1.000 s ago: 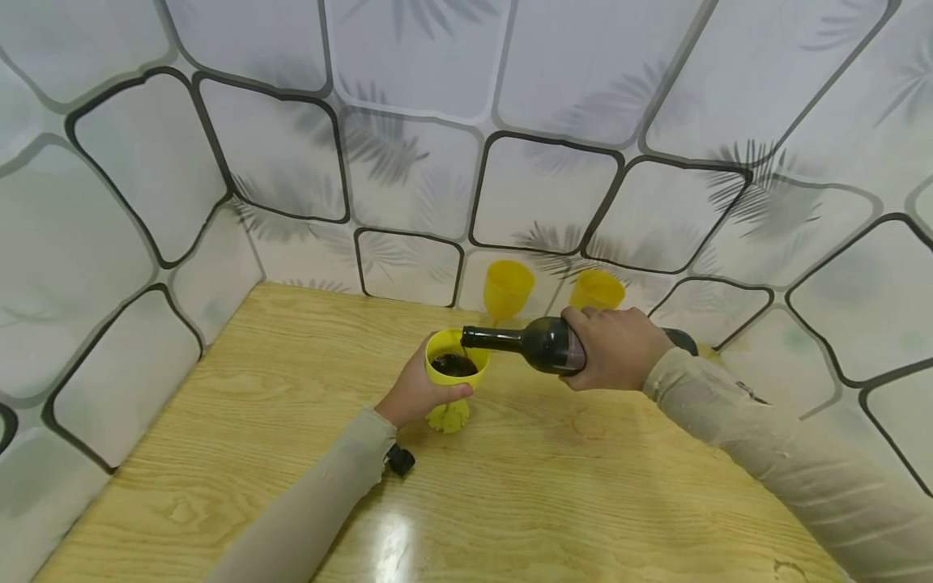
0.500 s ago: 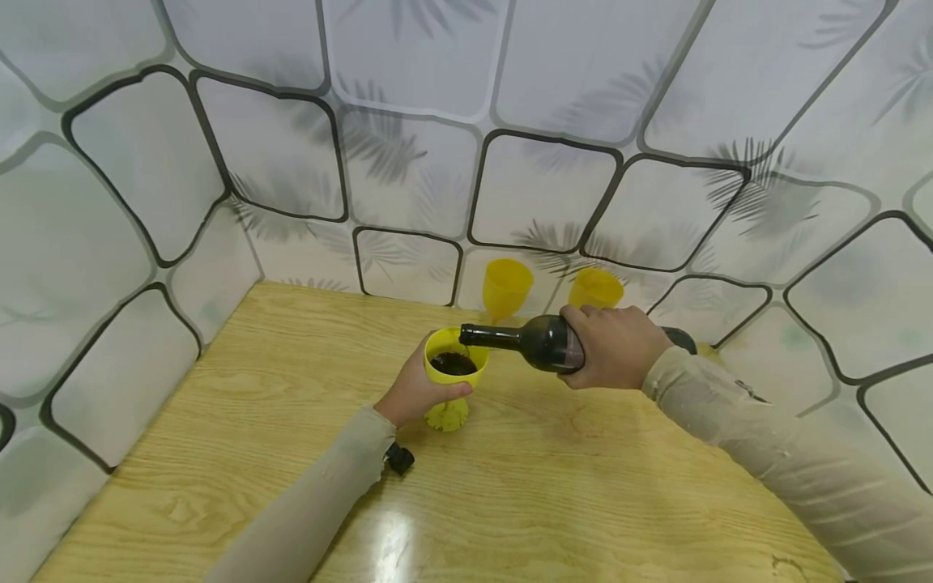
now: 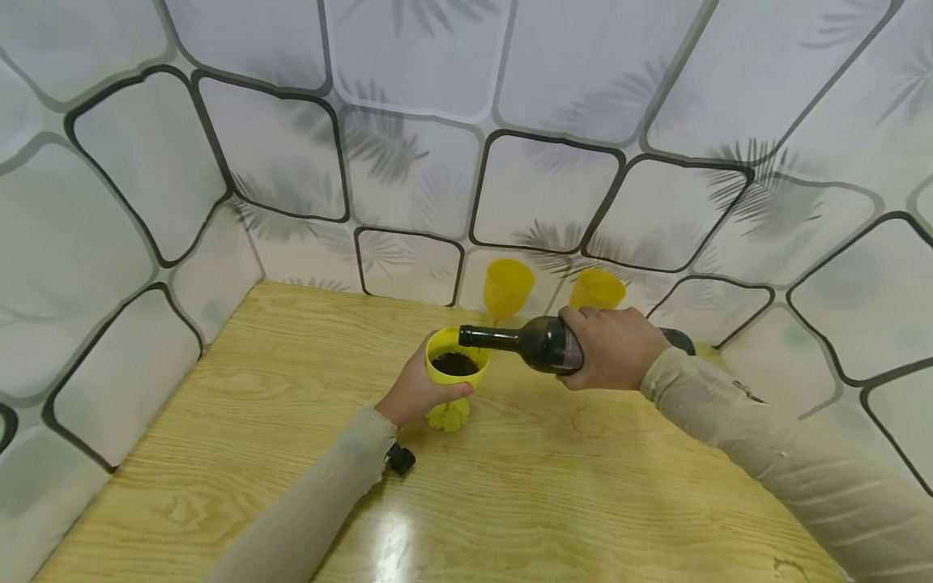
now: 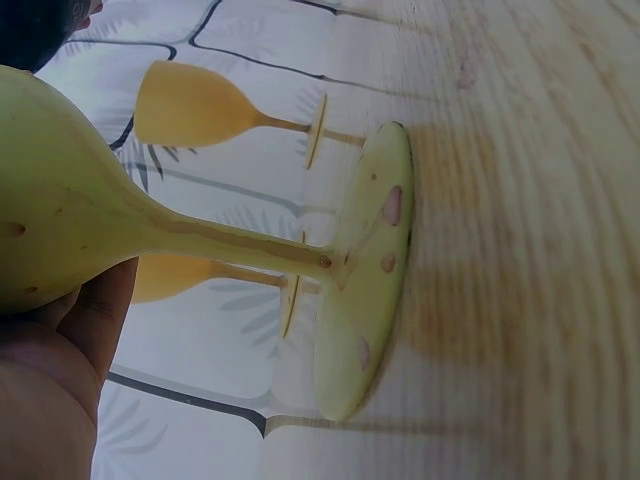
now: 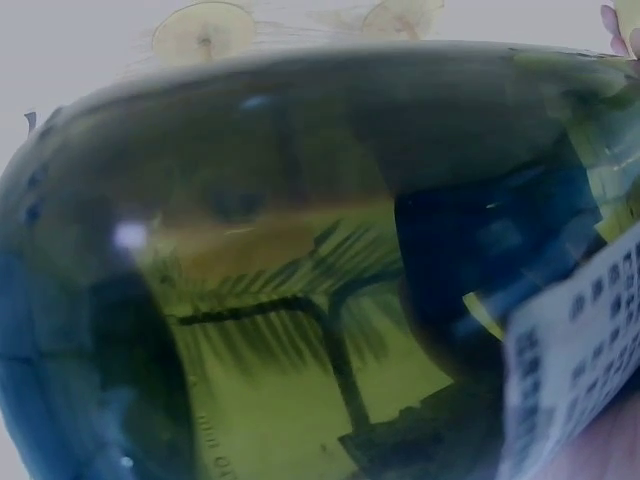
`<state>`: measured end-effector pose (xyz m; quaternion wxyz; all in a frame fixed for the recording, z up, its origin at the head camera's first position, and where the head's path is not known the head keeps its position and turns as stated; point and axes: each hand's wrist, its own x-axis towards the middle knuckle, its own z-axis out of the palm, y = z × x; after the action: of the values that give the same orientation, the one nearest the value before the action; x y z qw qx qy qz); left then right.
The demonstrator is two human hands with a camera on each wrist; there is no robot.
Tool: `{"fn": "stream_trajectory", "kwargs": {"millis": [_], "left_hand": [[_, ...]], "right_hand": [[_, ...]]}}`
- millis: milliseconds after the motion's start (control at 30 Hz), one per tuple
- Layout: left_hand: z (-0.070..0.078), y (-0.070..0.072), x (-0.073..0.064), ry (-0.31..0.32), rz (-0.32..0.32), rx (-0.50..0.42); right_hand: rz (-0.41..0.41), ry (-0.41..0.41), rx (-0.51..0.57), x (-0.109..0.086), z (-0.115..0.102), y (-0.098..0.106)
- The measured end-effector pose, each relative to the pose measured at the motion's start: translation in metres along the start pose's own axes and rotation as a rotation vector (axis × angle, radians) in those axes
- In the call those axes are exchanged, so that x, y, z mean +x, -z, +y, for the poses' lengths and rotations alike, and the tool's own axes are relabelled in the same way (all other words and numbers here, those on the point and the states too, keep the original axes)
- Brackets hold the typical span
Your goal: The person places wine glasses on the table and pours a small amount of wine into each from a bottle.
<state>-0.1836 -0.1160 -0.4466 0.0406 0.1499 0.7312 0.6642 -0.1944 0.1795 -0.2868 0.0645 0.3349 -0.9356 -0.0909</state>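
Observation:
In the head view my left hand (image 3: 417, 390) grips the bowl of a yellow goblet (image 3: 449, 415), thumb along its near side. Dark liquid (image 3: 455, 364) fills part of the bowl. The left wrist view shows the goblet's stem and round foot (image 4: 365, 285), with the foot close to the tabletop. My right hand (image 3: 618, 348) is wrapped round the body of a dark green wine bottle (image 3: 543, 343), held almost level. The bottle's mouth (image 3: 466, 336) lies just over the goblet's rim. In the right wrist view the bottle's glass (image 5: 300, 260) and a printed white label (image 5: 575, 355) fill most of the picture.
Two more yellow goblets stand behind the bottle near the wall, one at the left (image 3: 508, 287) and one at the right (image 3: 598, 289), partly hidden by my right hand. A wood-grain table (image 3: 306, 348) lies beneath. Patterned walls (image 3: 408, 186) border its back and sides.
Both hands, the goblet and the bottle stay almost where they were. The thin stream under the bottle's mouth, visible earlier, is hardly discernible now.

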Motion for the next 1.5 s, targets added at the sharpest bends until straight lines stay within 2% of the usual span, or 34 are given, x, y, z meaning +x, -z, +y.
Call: {"fn": "stream_trajectory", "kwargs": {"millis": [367, 1200, 1500], "left_hand": [[-0.0031, -0.0007, 0.0016, -0.050, -0.009, -0.035], [0.0012, -0.0007, -0.0006, -0.008, -0.016, -0.040], [-0.0003, -0.0005, 0.0000, -0.010, -0.011, -0.038]], "right_hand": [[0.003, 0.008, 0.004, 0.0015, -0.0030, 0.0037], [0.004, -0.009, -0.006, 0.0017, -0.0037, 0.0049], [0.005, -0.005, 0.002, 0.0013, -0.0042, 0.0044]]}}
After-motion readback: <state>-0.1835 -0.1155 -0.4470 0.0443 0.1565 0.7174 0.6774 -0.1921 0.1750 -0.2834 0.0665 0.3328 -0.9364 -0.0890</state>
